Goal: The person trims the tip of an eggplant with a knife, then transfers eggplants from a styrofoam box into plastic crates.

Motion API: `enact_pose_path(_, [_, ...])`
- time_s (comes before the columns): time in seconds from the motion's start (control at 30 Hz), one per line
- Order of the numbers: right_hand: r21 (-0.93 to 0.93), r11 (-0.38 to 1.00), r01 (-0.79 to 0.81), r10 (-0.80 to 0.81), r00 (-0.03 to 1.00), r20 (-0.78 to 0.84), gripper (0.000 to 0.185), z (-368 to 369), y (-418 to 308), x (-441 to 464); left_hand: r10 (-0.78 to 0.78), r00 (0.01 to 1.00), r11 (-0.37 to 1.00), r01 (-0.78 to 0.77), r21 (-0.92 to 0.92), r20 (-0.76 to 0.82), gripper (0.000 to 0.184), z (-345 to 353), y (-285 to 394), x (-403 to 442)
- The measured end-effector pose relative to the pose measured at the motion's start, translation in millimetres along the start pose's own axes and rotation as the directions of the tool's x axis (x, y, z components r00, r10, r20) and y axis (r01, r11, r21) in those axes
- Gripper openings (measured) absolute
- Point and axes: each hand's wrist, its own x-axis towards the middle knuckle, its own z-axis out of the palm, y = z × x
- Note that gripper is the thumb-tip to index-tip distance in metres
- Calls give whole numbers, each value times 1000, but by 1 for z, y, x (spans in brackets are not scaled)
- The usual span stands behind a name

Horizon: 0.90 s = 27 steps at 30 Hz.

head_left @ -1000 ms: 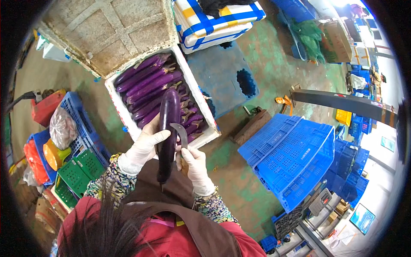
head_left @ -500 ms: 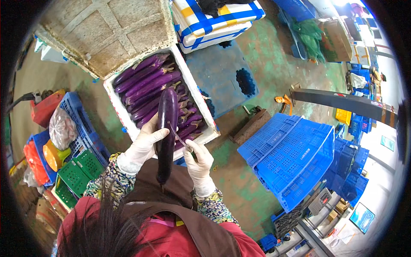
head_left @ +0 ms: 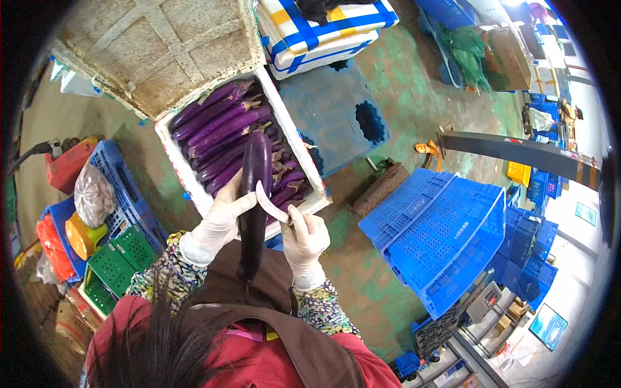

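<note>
In my gloved left hand (head_left: 228,215) is a long dark-purple eggplant (head_left: 257,161), held about its middle and upright in the view. The fingers wrap behind it and the thumb lies across its front. My gloved right hand (head_left: 304,240) is closed on a small curved knife (head_left: 272,205). Its pale blade reaches left, with the tip at the eggplant's right side; whether it cuts the skin I cannot tell. The knife's handle is hidden by my fingers. Beyond my hands, a white foam box (head_left: 169,143) holds many more eggplants (head_left: 228,129) laid in rows.
A dirty foam lid (head_left: 152,48) leans open behind the box. Taped foam boxes (head_left: 326,39) are stacked at the back. Blue crates (head_left: 433,233) stand to the right, near a grey post (head_left: 511,149). Green crates (head_left: 119,258) and a bagged bundle (head_left: 95,187) lie at left.
The knife has turned, so its blade now shows broad and pale instead of thin. My right hand has shifted slightly. My left hand still grips the eggplant, which has moved slightly right.
</note>
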Motion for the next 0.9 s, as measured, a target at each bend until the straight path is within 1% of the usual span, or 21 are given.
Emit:
enact_pose_path(0.07, [-26,999,19,-20,999,-36,44,4,3,-4,14,1000,1000,-13,4,-10,60,7,2,0])
enact_pose_path(0.13, [-10,1000,2,-2,999,-49,43,7,3,-6,30,999,999,-29,20,-16,59,11,3,1])
enact_pose_path(0.2, [6,1000,-15,15,998,-62,42,11,0,-7,16,1000,1000,-16,-8,-21,57,13,3,2])
enact_pose_path(0.23, [157,982,-108,117,992,-50,39,13,-2,-8,17,1000,1000,-17,-9,-22,57,14,3,2])
enact_pose_path(0.27, [304,932,-198,215,976,-22,36,15,-4,-9,7,1000,999,-7,-34,-3,56,15,4,2])
enact_pose_path(0.3, [304,932,-198,214,977,-21,36,17,-6,-11,-2,1000,998,3,-59,16,55,15,5,2])
enact_pose_path(0.37, [496,791,-358,344,931,124,29,18,-10,-16,-12,1000,998,13,-69,12,52,14,5,3])
enact_pose_path(0.4, [549,737,-394,375,914,153,27,20,-12,-18,-23,1000,997,23,-77,9,50,13,5,2])
enact_pose_path(0.43, [548,738,-394,374,914,154,27,20,-12,-19,-23,1000,997,24,-78,9,50,12,4,3])
enact_pose_path(0.5, [586,659,-472,421,877,234,26,20,-13,-20,-32,999,995,32,-92,3,46,8,1,3])
enact_pose_path(0.63, [580,646,-496,439,864,249,23,18,-17,-22,-18,1000,997,18,-79,0,43,6,-1,2])
enact_pose_path(0.7, [588,470,-658,542,741,396,20,15,-20,-23,-8,1000,999,8,-46,4,42,4,-1,1])
enact_pose_path(0.73, [588,470,-658,542,741,396,20,12,-20,-22,-8,1000,999,8,-46,4,42,4,1,-1])
enact_pose_path(0.77, [556,294,-777,559,612,560,19,6,-19,-18,-31,999,999,31,-45,-18,43,6,4,-4])
enact_pose_path(0.8, [484,112,-868,535,463,707,20,-1,-18,-14,-55,998,998,53,-43,-41,43,7,6,-6])
enact_pose_path(0.83, [452,60,-890,507,417,754,23,-7,-19,-6,-56,998,998,54,-43,-41,43,4,5,-7])
enact_pose_path(0.87, [452,60,-890,508,417,754,23,-11,-15,-5,-67,998,997,66,-26,-20,44,-1,3,-7])
enact_pose_path(0.9, [434,-26,-901,448,377,810,24,-13,-11,-6,-78,997,997,78,-9,0,46,-4,2,-8])
